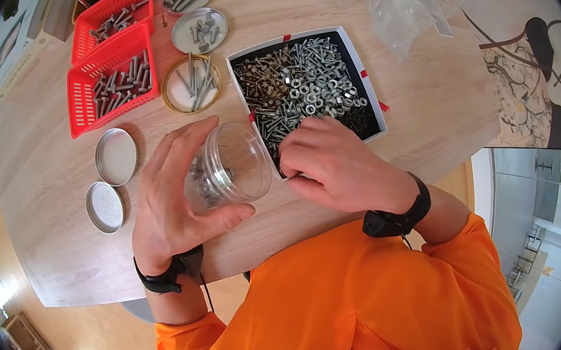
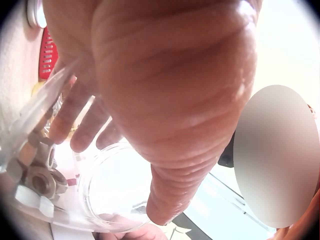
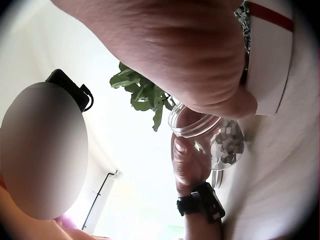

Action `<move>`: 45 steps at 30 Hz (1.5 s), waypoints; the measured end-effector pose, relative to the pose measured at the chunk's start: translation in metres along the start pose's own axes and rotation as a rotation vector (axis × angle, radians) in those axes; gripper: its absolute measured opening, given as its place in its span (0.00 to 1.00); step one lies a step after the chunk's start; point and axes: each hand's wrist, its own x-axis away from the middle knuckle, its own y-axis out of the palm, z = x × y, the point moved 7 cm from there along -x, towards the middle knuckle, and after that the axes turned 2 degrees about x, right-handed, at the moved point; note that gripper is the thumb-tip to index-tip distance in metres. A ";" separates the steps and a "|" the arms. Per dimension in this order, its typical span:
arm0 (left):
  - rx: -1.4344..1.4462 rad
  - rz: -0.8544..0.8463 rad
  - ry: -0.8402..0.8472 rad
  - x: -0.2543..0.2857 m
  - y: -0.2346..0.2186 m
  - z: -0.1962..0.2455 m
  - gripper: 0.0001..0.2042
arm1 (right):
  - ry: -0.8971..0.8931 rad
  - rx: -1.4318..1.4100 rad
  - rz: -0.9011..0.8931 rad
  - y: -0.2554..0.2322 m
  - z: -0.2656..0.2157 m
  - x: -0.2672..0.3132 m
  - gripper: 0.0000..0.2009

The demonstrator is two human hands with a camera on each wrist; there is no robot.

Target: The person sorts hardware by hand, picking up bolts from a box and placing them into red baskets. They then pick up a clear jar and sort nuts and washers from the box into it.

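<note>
In the head view, the left hand (image 1: 173, 194) grips a clear jar (image 1: 243, 158) tilted on its side, its mouth toward the box (image 1: 378, 110). Metal nuts (image 1: 206, 187) lie inside the jar; they also show in the left wrist view as grey nuts (image 2: 41, 181) beside the left hand (image 2: 170, 90). The right hand (image 1: 338, 165) reaches over the box's near left corner with bent fingers, their tips hidden among screws. In the right wrist view, the right hand (image 3: 185, 60) is above the jar (image 3: 192, 125), near the white box wall (image 3: 270, 65).
Red baskets (image 1: 78, 101) of bolts stand at the back left, beside round lids (image 1: 210, 86) holding bolts. Two bare lids (image 1: 116, 157) lie left of the left hand. Plastic bags (image 1: 400, 9) lie at the back right, near a patterned mat (image 1: 517, 93).
</note>
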 end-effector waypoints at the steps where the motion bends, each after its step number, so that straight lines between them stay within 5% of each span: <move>1: 0.003 0.000 -0.004 0.000 0.000 0.000 0.49 | 0.005 -0.011 0.008 -0.001 0.000 0.000 0.07; 8: 0.030 0.005 -0.016 0.000 0.000 -0.001 0.49 | 0.052 -0.148 -0.008 -0.001 0.004 0.000 0.08; 16: 0.034 0.002 -0.013 0.000 0.001 -0.001 0.49 | 0.067 0.026 -0.006 -0.009 0.009 -0.002 0.07; 22: 0.024 -0.015 -0.004 -0.001 0.000 -0.001 0.50 | -0.028 0.275 -0.223 0.001 0.006 -0.026 0.03; 25: 0.015 -0.015 -0.007 -0.001 0.000 -0.002 0.51 | 0.050 0.414 -0.478 0.013 0.010 -0.031 0.04; 28: 0.008 -0.016 -0.006 -0.001 -0.001 -0.001 0.51 | 0.051 0.433 -0.513 0.017 0.008 -0.036 0.04; 37: 0.041 -0.010 -0.022 0.001 -0.002 -0.003 0.50 | 0.066 0.241 -0.406 0.013 0.017 -0.030 0.03; 45: 0.069 -0.009 -0.012 -0.001 -0.001 -0.007 0.50 | -0.033 0.401 -0.442 0.012 0.009 -0.041 0.02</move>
